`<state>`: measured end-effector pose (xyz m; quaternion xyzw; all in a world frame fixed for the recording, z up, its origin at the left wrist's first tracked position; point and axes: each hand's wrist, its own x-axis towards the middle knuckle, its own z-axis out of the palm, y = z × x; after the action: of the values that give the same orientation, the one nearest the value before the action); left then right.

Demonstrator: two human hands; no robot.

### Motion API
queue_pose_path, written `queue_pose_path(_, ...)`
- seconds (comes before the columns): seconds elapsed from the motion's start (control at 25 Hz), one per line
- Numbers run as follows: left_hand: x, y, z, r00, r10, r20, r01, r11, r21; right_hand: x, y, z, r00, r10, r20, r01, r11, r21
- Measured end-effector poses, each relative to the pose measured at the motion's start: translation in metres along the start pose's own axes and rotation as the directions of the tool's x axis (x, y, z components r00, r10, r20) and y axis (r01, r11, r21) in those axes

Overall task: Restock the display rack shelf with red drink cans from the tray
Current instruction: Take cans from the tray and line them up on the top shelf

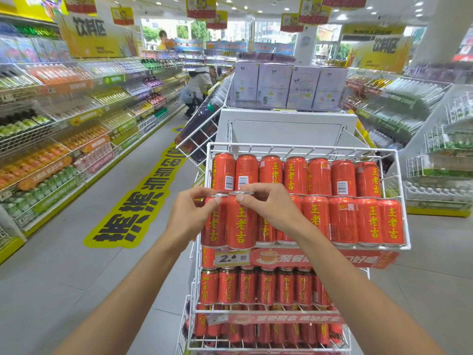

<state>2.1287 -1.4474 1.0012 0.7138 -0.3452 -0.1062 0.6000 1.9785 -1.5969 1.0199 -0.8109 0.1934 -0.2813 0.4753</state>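
The leftmost red cylindrical metal drink can [214, 228] is pinched at its rim by the left hand [189, 216], and the neighbouring red can [241, 224] by the right hand [268, 206]. Both stand at the front of the white wire rack shelf [294, 146], which is judged nearly full. The tray is not seen.

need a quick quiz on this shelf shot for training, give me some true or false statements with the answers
1. The left hand pinches the top of the end can. True.
2. The right hand holds a bottle. False: it pinches the top of the next can.
3. The price tag reads 3.5. False: it reads 2.6.
4. The rack is white wire. True.
5. The shelf below holds green cans. False: the lower cans are red.
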Motion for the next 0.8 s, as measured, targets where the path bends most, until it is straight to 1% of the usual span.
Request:
queue_pose_path(0.12,-0.005,-0.003,0.007,0.995,0.002,-0.101,0.003,0.999,0.051,0.0,-0.001,-0.002,1.0,0.001,0.005,-0.001,1.0,0.006)
queue_pose_path(0.4,-0.001,0.004,0.002,0.987,-0.023,-0.161,0.048,0.987,0.154,0.005,0.001,-0.003,1.0,-0.006,0.005,0.005,1.0,0.025)
queue_pose_path(0.6,0.0,0.0,0.002,0.988,-0.044,-0.15,0.059,0.993,0.098,0.017,-0.002,-0.005,1.0,-0.019,-0.019,0.02,0.999,0.035)
queue_pose_path(0.8,0.002,-0.002,0.006,0.977,-0.053,-0.204,0.077,0.991,0.111,0.036,-0.011,-0.016,0.999,-0.03,-0.031,0.033,0.996,0.087)
